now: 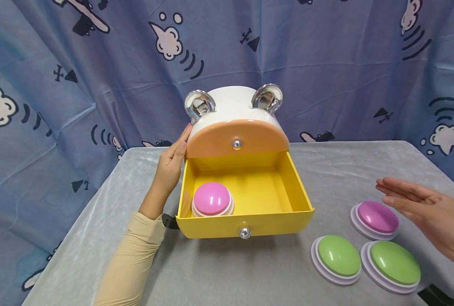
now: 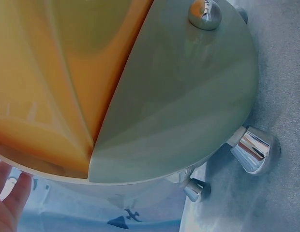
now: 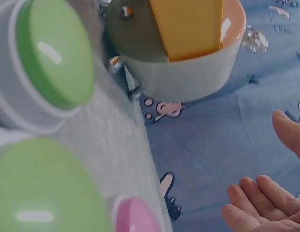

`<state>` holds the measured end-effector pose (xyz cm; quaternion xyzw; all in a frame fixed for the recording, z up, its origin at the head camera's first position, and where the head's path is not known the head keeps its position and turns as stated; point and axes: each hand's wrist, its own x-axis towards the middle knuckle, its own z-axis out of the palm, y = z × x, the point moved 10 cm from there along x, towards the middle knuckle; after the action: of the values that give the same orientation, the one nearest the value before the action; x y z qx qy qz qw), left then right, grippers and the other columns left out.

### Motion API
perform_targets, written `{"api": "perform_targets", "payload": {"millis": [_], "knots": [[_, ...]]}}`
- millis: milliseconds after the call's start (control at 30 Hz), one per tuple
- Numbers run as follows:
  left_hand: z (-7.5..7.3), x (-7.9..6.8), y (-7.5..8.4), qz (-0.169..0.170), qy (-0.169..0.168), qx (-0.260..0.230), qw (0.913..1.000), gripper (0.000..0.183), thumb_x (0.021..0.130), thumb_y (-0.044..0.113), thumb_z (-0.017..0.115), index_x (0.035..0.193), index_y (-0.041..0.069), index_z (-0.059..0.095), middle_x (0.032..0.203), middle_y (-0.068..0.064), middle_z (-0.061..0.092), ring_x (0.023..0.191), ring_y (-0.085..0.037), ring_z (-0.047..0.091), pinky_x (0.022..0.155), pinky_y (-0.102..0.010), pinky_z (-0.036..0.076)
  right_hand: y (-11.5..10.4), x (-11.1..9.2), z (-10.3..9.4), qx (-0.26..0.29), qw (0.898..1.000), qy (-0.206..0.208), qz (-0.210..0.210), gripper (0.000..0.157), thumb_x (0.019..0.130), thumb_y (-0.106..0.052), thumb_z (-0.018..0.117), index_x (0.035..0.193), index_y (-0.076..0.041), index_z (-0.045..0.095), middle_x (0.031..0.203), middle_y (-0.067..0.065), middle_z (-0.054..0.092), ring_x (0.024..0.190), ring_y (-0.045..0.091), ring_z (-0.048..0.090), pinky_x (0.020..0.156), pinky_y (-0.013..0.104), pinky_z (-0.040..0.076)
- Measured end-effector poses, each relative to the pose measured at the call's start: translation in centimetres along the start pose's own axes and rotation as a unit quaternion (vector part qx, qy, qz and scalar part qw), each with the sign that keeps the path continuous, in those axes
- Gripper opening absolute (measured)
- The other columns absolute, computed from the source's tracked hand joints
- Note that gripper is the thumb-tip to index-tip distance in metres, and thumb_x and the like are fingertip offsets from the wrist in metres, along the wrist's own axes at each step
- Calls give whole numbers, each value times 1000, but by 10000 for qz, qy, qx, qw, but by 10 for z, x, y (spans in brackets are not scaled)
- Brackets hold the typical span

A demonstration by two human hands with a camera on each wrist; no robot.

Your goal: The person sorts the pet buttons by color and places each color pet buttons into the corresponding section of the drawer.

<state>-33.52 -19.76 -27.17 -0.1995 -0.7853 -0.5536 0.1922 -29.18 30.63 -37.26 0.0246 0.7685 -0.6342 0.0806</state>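
Note:
A white rounded cabinet with an orange front and silver ears stands mid-table, its yellow drawer pulled out. Inside the drawer's front left corner sits a pink dome button on a white base. My left hand rests against the cabinet's left side with fingers extended; its fingertips also show in the left wrist view. Over on the right, my right hand hovers beside a second pink dome button, fingers straight and holding nothing. Two green dome buttons lie nearer the front, side by side.
A grey cloth-covered table carries everything. Behind it hangs a blue patterned curtain. Silver knobs sit on the orange panel and the drawer front. Short silver feet hold the cabinet up off the cloth.

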Motion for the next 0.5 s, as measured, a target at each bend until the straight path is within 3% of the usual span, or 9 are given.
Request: {"api": "perform_targets", "payload": {"millis": [67, 200, 333, 400, 433, 500], "knots": [[0, 0, 0, -4, 1, 8, 10000, 43, 110, 25, 34, 152, 17, 42, 159, 7, 38, 148, -2, 32, 124, -25, 26, 8, 1, -5, 542, 9985, 82, 89, 39, 99, -17, 61, 131, -36, 47, 107, -40, 58, 90, -20, 56, 122, 25, -13], [0, 0, 0, -16, 13, 13, 10000, 43, 110, 25, 34, 152, 17, 42, 159, 7, 38, 148, -2, 32, 123, -25, 26, 20, 3, -14, 1131, 9931, 228, 190, 33, 98, -15, 63, 118, -40, 54, 105, -38, 60, 87, -16, 59, 121, 29, -16], [0, -1, -1, -24, -2, 21, 10000, 43, 110, 24, 34, 152, 17, 42, 159, 6, 38, 148, -4, 32, 124, -26, 26, 31, 3, -21, 1322, 9899, 376, 356, 30, 96, -18, 66, 112, -43, 57, 99, -38, 61, 83, -14, 60, 121, 32, -16], [0, -1, -1, -21, 6, 36, 10000, 43, 110, 23, 34, 152, 16, 42, 159, 5, 38, 148, -4, 32, 124, -26, 26, 35, 3, -24, 1437, 9880, 421, 389, 29, 95, -18, 67, 109, -42, 60, 97, -36, 62, 82, -12, 61, 126, 26, 10], [0, -1, -1, -20, 13, 33, 10000, 43, 110, 23, 34, 152, 16, 42, 159, 5, 38, 148, -4, 32, 124, -26, 26, 37, 4, -25, 1514, 9869, 417, 364, 29, 95, -16, 67, 107, -41, 61, 96, -35, 63, 81, -11, 61, 122, 22, 26], [0, -2, -1, -23, 33, 16, 10000, 43, 110, 23, 34, 151, 15, 42, 159, 5, 38, 148, -4, 32, 124, -26, 26, 39, 5, -27, 1724, 9838, 379, 298, 29, 96, -11, 65, 104, -39, 65, 96, -31, 66, 81, -9, 63, 99, 13, 50]]}}
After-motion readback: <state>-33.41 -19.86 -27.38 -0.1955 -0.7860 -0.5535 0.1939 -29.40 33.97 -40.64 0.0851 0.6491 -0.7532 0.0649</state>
